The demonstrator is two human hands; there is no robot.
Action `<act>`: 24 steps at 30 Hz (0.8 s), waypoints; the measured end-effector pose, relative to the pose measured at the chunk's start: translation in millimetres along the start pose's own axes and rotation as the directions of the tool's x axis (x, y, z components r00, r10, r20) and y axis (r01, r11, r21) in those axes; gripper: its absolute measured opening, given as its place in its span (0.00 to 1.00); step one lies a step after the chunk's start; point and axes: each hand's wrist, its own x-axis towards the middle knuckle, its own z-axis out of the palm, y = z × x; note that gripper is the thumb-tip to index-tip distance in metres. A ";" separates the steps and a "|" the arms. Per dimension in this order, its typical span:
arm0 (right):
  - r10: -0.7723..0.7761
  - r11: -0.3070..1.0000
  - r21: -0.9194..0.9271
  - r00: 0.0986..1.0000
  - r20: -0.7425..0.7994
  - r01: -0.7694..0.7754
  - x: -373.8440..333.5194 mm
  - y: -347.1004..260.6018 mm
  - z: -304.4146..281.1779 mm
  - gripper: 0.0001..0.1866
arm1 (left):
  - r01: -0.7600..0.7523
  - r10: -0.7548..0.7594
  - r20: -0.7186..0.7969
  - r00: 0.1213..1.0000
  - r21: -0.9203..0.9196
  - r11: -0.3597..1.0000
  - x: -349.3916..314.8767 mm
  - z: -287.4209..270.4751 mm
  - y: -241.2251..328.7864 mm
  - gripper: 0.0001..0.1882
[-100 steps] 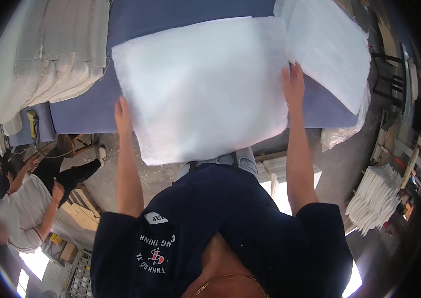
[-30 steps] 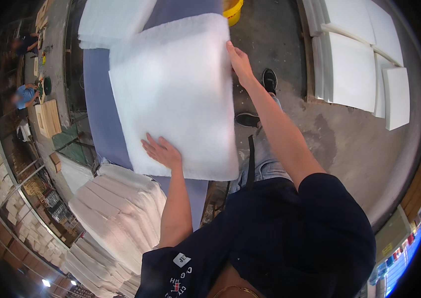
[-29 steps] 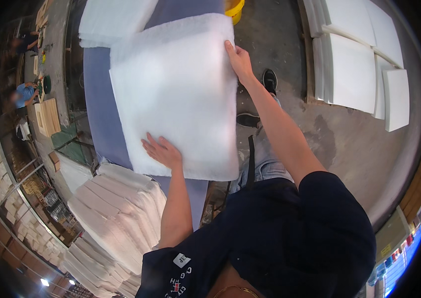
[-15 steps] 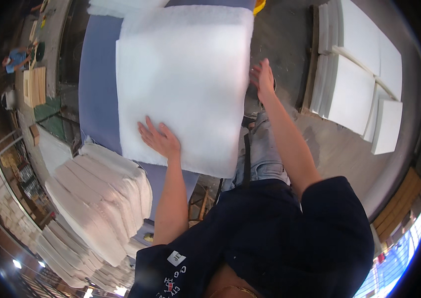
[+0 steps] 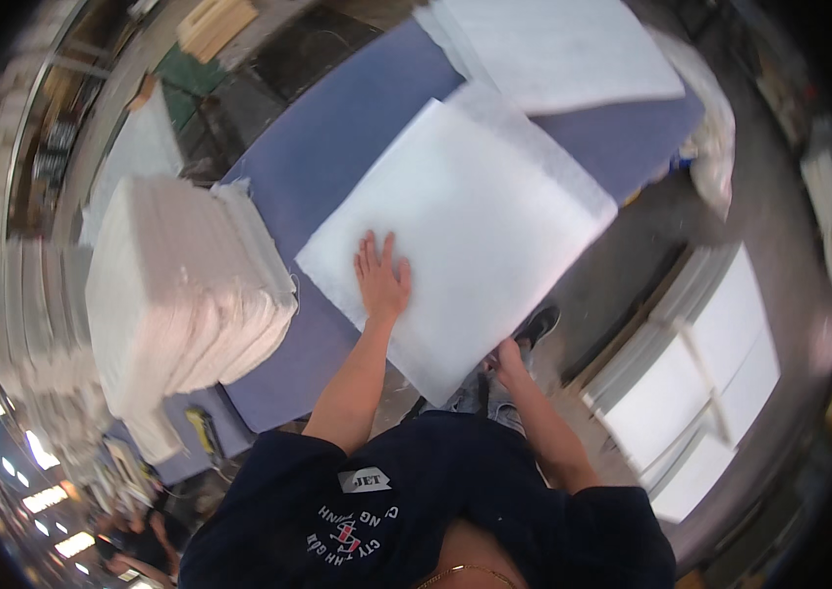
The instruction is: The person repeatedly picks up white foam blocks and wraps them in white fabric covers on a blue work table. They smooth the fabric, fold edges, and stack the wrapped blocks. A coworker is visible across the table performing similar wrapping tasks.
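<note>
A square white padding sheet (image 5: 475, 216), fuzzy along its edges, lies at an angle on a blue-grey table (image 5: 337, 147). Its near corner reaches past the table edge toward my body. Flat on the left part of the sheet rests my left hand (image 5: 382, 285), fingers spread. My right hand (image 5: 508, 363) is at the sheet's near right edge; its fingers are mostly hidden there, so their grip does not show. At the table's far end lie more white sheets (image 5: 563, 49).
A tall pile of off-white padding (image 5: 190, 285) stands at the left, close to the table. On the right, stacked white boards (image 5: 681, 373) are strapped together near the floor. A yellow-and-black tool (image 5: 204, 432) lies at lower left. Another person (image 5: 141, 540) is at the lower left rim.
The view has turned, so table and sheet now slant. My right hand, earlier raised beside the sheet, has come down to its near right edge. My left hand stays flat on the sheet.
</note>
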 end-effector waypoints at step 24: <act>-0.184 -0.703 -0.372 0.350 0.919 0.606 102.0 -451.2 277.3 0.16 | 0.560 -0.559 0.046 0.828 -0.003 0.829 86.4 -46.9 -107.0 0.13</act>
